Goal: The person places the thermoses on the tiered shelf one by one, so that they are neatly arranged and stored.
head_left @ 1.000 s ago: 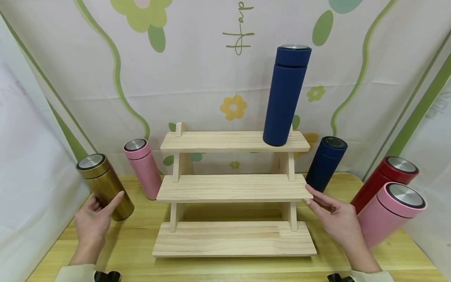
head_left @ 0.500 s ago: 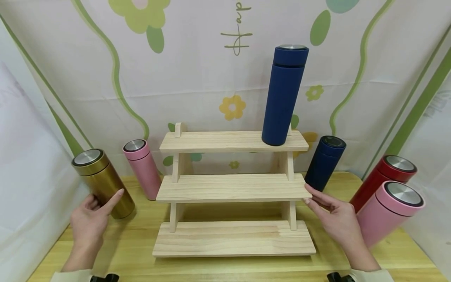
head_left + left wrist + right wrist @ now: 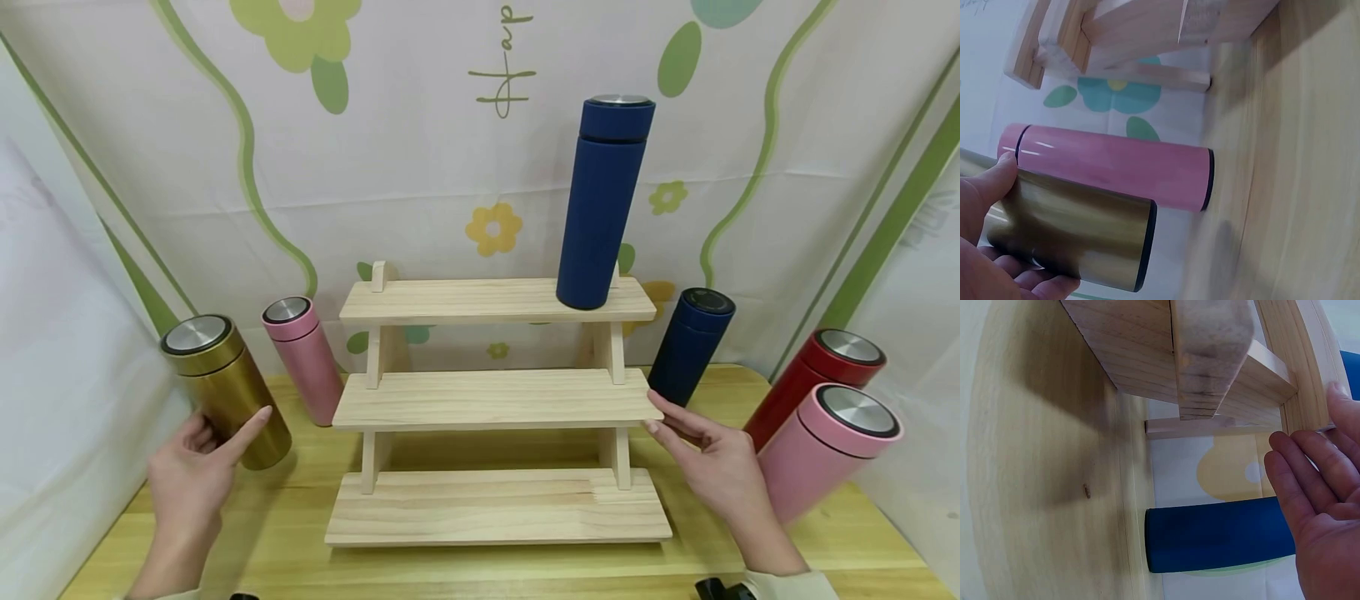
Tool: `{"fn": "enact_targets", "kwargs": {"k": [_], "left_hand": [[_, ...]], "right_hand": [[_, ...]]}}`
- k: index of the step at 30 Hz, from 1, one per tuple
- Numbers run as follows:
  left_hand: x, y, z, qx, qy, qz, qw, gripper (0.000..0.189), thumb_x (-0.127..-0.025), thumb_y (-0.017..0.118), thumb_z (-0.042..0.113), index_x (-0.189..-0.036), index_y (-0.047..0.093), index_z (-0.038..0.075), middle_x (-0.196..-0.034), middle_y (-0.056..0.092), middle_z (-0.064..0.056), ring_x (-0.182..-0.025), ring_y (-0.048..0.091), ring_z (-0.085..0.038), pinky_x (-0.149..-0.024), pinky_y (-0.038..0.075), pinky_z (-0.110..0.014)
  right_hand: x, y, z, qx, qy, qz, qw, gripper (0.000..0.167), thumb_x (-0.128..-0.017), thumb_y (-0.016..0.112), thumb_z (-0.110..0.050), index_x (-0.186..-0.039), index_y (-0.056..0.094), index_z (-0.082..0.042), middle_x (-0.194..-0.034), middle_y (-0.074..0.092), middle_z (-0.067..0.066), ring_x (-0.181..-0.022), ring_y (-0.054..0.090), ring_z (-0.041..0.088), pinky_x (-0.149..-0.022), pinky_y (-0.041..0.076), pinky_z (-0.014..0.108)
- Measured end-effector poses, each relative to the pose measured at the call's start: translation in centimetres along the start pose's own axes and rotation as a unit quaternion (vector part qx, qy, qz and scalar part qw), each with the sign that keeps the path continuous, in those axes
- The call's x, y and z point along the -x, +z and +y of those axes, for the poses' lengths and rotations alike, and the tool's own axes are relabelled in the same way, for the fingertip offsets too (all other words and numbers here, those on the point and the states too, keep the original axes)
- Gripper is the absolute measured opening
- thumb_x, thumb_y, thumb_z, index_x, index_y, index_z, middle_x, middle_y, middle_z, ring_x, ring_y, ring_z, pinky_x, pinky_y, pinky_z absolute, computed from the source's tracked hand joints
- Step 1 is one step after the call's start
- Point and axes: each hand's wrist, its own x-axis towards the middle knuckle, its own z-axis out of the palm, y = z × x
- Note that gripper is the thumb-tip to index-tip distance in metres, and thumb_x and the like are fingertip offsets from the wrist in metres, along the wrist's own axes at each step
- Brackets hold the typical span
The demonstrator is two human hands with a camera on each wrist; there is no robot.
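Observation:
My left hand [image 3: 191, 471] grips a gold thermos bottle [image 3: 228, 392] with a steel-topped lid, left of the wooden display rack. In the left wrist view, the thumb lies on one side of the gold bottle [image 3: 1085, 231] and the fingers curl round the other; its black base is apart from the tabletop. My right hand [image 3: 723, 471] pinches the right end of the rack's middle shelf [image 3: 495, 400] between thumb and fingers. A tall blue thermos [image 3: 606, 204] stands at the right of the top shelf [image 3: 465, 300]. The lowest shelf [image 3: 495, 508] is bare.
A pink thermos [image 3: 306, 362] stands just behind the gold one. Right of the rack are a short dark blue thermos [image 3: 690, 346], a red one [image 3: 810, 383] and a larger pink one [image 3: 825, 454]. A flowered cloth [image 3: 420, 167] hangs behind the wooden table [image 3: 285, 533].
The gold thermos has risen slightly in my left hand, first shifting a little left, then back right. My right hand stays at the middle shelf's end.

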Motion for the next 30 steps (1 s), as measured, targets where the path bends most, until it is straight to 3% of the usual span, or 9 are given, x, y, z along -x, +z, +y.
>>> {"fn": "enact_targets", "kwargs": {"k": [4,8,13,16,23,30], "left_hand": [[0.6,0.0,0.2,0.005,0.001,-0.005,1.0,0.083,-0.081,0.096,0.044,-0.151,0.064,0.014,-0.113,0.072,0.02,-0.095,0.064,0.011,-0.074,0.052,-0.002],[1.1,0.0,0.6,0.03,0.0,-0.01,0.9995,0.082,-0.08,0.098,0.04,-0.151,0.064,0.016,-0.111,0.073,0.021,-0.097,0.065,0.01,-0.075,0.052,-0.002],[1.9,0.1,1.2,0.034,-0.001,-0.029,0.999,0.087,-0.081,0.096,0.04,-0.157,0.058,0.021,-0.144,0.07,-0.001,-0.106,0.065,0.008,-0.078,0.051,-0.001],[2.3,0.1,1.5,0.036,0.0,-0.035,0.9987,0.089,-0.082,0.096,0.04,-0.159,0.055,0.021,-0.153,0.064,-0.009,-0.11,0.064,0.006,-0.078,0.051,0.0],[3.1,0.0,2.0,0.073,0.013,-0.045,0.9962,0.083,-0.081,0.098,0.033,-0.154,0.061,0.018,-0.124,0.072,0.014,-0.107,0.067,0.005,-0.08,0.053,-0.002],[3.8,0.1,2.8,0.085,0.025,-0.053,0.9947,0.077,-0.08,0.099,0.03,-0.147,0.066,0.015,-0.113,0.074,0.02,-0.103,0.069,0.006,-0.081,0.055,-0.003]], "right_hand": [[0.0,0.1,0.0,-0.008,-0.006,-0.002,0.9999,0.043,-0.1,0.08,-0.032,-0.141,0.073,-0.023,-0.118,0.076,-0.019,-0.094,0.07,-0.017,-0.04,0.032,0.034],[0.0,0.0,0.0,-0.007,-0.006,-0.001,1.0,0.043,-0.1,0.081,-0.032,-0.141,0.073,-0.022,-0.118,0.076,-0.018,-0.094,0.07,-0.017,-0.04,0.032,0.034],[0.0,0.0,0.1,-0.004,-0.006,-0.001,1.0,0.043,-0.1,0.081,-0.032,-0.141,0.074,-0.023,-0.117,0.076,-0.02,-0.094,0.07,-0.017,-0.04,0.033,0.033],[0.0,0.1,0.1,-0.006,-0.008,-0.001,1.0,0.043,-0.1,0.081,-0.032,-0.141,0.074,-0.023,-0.117,0.075,-0.021,-0.094,0.071,-0.017,-0.041,0.035,0.033],[0.0,0.1,0.0,-0.004,-0.005,0.001,1.0,0.043,-0.1,0.081,-0.033,-0.141,0.074,-0.024,-0.12,0.077,-0.014,-0.094,0.07,-0.017,-0.041,0.035,0.033],[0.0,0.0,-0.1,0.0,0.003,0.0,1.0,0.043,-0.1,0.08,-0.035,-0.141,0.073,-0.025,-0.125,0.078,0.004,-0.094,0.07,-0.018,-0.041,0.034,0.034]]}}
